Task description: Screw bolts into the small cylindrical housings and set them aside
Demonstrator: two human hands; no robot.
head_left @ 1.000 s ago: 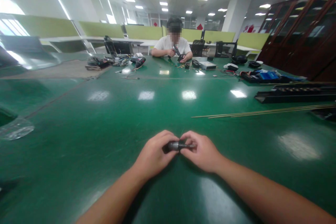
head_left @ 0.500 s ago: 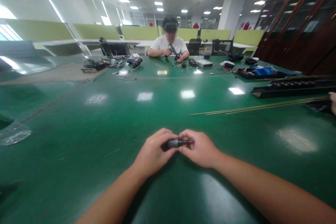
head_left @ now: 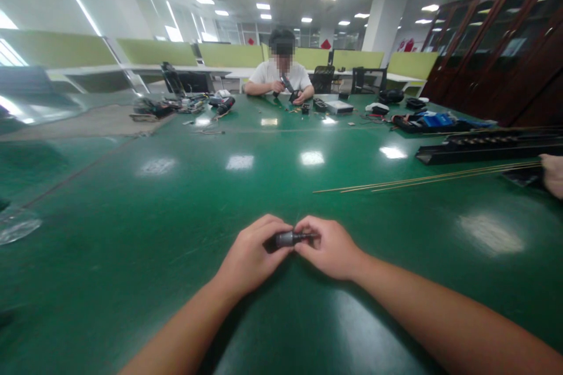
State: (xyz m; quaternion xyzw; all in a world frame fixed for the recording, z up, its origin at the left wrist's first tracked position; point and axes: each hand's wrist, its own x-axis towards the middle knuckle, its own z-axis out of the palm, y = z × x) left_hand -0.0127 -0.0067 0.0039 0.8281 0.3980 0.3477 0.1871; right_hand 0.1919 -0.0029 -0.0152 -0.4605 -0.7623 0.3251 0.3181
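Observation:
A dark grey cylindrical tool with a narrow shaft (head_left: 285, 239) lies level between my hands, just over the green tabletop. My left hand (head_left: 253, 255) is closed around its thicker left end, with the thumb below and the fingers above. At the narrow right end, the fingertips of my right hand (head_left: 332, 249) close round the shaft. Both hands nearly touch each other at the tool's middle. The tool's outer left end is hidden inside my left palm, and its exact kind does not show.
Long thin brass-coloured rods (head_left: 422, 180) reach in from the right, near another person's hand (head_left: 553, 176). Behind them lies a black channel (head_left: 440, 154). Across the green table (head_left: 197, 199), a seated person (head_left: 281, 79) handles a dark part among tools, including a drill (head_left: 225, 105).
The scene has shifted slightly left in view, and more of the other person's hand shows at the right edge. My grip on the tool looks the same.

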